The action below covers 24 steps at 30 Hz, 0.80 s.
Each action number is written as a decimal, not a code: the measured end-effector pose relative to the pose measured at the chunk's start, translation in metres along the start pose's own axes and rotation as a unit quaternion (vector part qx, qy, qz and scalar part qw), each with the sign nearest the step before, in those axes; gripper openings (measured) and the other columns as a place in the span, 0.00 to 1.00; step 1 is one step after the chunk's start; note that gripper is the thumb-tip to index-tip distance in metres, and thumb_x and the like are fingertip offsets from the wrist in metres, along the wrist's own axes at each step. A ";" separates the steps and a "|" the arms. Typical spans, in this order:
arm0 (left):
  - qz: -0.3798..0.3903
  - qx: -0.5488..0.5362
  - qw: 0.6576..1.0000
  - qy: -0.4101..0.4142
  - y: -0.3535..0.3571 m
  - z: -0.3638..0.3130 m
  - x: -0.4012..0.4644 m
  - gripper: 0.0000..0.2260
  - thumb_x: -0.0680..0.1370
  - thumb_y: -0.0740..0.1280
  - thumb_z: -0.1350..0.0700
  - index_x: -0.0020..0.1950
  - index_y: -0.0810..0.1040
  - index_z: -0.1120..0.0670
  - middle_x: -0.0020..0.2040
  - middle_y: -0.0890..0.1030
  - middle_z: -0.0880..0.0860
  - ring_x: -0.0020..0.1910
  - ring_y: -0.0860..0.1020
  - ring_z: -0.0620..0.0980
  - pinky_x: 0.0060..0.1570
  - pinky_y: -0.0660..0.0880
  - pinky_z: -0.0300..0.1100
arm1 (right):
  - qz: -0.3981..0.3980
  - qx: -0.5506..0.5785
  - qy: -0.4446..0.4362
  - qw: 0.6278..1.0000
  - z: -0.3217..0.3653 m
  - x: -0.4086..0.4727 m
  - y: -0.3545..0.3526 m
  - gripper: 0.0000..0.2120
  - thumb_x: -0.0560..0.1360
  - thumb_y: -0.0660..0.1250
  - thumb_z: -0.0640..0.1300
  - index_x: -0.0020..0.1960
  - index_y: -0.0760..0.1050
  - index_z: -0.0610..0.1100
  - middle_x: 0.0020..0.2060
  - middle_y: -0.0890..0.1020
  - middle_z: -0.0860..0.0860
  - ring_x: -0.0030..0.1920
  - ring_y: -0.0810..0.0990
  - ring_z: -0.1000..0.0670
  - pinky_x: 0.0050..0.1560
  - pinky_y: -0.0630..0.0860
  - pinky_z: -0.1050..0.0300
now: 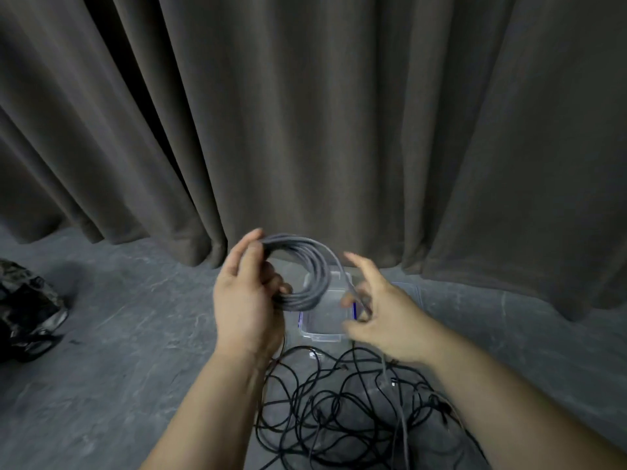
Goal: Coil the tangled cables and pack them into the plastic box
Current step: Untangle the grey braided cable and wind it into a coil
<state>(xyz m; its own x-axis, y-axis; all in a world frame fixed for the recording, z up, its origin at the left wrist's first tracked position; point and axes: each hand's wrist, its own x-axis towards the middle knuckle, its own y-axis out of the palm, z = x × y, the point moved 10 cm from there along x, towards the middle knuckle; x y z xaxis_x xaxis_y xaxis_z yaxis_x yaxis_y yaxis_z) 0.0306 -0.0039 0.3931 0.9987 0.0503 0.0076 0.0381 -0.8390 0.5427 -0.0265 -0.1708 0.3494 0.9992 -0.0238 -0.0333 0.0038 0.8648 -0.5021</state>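
A grey cable coil (pixel 314 269) of several loops hangs in the air, gripped at its left side by my left hand (pixel 249 296). The loose end of the same grey cable runs down past my right hand (pixel 383 313), whose thumb and fingers pinch it while the other fingers spread. Directly below the coil, a clear plastic box (pixel 322 330) with blue clips stands open on the floor. A tangle of black cables (pixel 342 408) lies on the floor in front of the box, beneath my forearms.
Dark grey curtains (pixel 305 130) hang to the floor just behind the box. A dark crumpled bag (pixel 29 307) lies at the left edge. The floor (pixel 135 351) is grey stone-patterned.
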 end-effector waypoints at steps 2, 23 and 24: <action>-0.063 -0.011 0.998 0.023 -0.022 -0.010 0.010 0.08 0.82 0.60 0.61 0.55 0.78 0.54 0.29 0.65 0.50 0.23 0.62 0.43 0.24 0.64 0.35 | -0.023 -0.009 0.026 0.999 -0.016 -0.002 -0.012 0.26 0.73 0.66 0.35 0.65 0.65 0.55 0.38 0.78 0.50 0.32 0.74 0.53 0.39 0.75 0.49; 0.179 0.170 0.969 -0.034 0.026 0.027 -0.017 0.07 0.78 0.65 0.57 0.55 0.80 0.52 0.29 0.73 0.48 0.24 0.69 0.44 0.27 0.68 0.35 | -0.066 0.065 -0.129 0.987 0.073 -0.013 -0.030 0.07 0.71 0.73 0.38 0.42 0.83 0.50 0.35 0.81 0.59 0.36 0.78 0.62 0.42 0.71 0.69; 0.181 0.146 0.971 -0.054 0.029 0.030 -0.020 0.08 0.79 0.64 0.58 0.55 0.80 0.53 0.29 0.74 0.50 0.24 0.69 0.45 0.26 0.69 0.35 | -0.104 0.105 -0.113 0.983 0.064 -0.011 -0.038 0.06 0.70 0.74 0.39 0.40 0.82 0.49 0.33 0.81 0.57 0.34 0.77 0.62 0.40 0.72 0.66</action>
<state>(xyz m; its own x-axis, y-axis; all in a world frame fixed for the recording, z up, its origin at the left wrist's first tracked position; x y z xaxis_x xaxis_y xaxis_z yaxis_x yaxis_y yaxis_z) 0.0132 -0.0453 0.3839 0.9455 -0.3206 0.0571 -0.3242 -0.9100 0.2585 -0.0346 -0.1711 0.4239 0.9596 -0.1193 0.2548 0.1928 0.9384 -0.2868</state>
